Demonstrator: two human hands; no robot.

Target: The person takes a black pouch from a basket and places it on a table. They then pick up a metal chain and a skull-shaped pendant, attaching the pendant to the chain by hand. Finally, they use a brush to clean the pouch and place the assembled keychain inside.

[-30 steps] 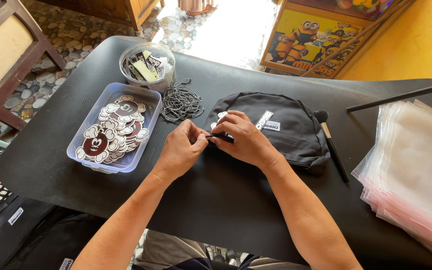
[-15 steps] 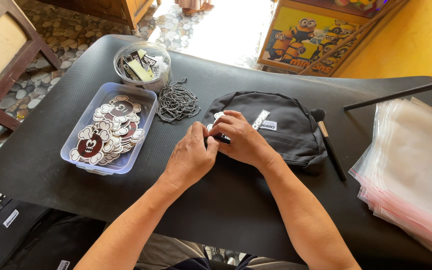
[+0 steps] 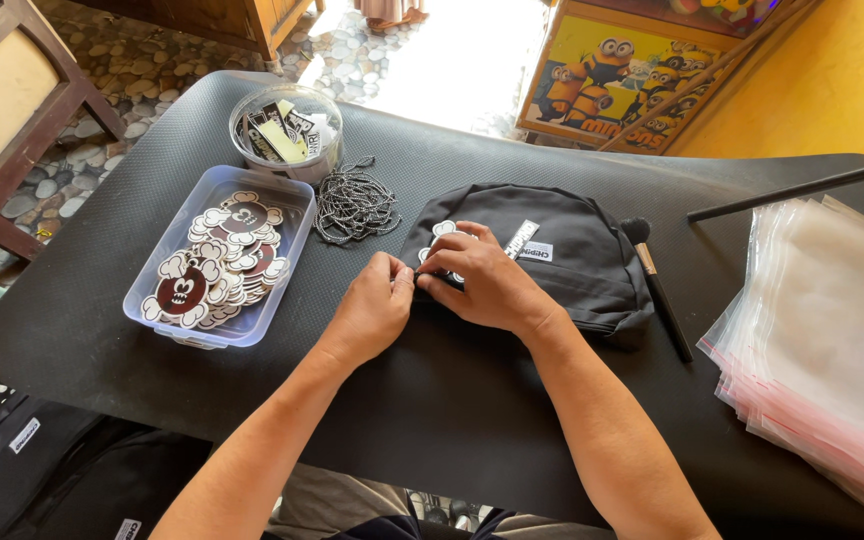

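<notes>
From my seat, little has shifted since a second ago: my left hand (image 3: pixel 372 310) and right hand (image 3: pixel 477 280) have stayed pinched together, each grip closed on a small white charm (image 3: pixel 442 230) at the black bag's (image 3: pixel 562 245) nine o'clock edge, mid-table (image 3: pixel 452 400); tray of charms (image 3: pixel 217 265) at nine o'clock.

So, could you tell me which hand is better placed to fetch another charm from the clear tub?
Probably the left hand: it sits on the side of the clear tub of charms, while the right hand lies over the black pouch, pressing it down.
</notes>
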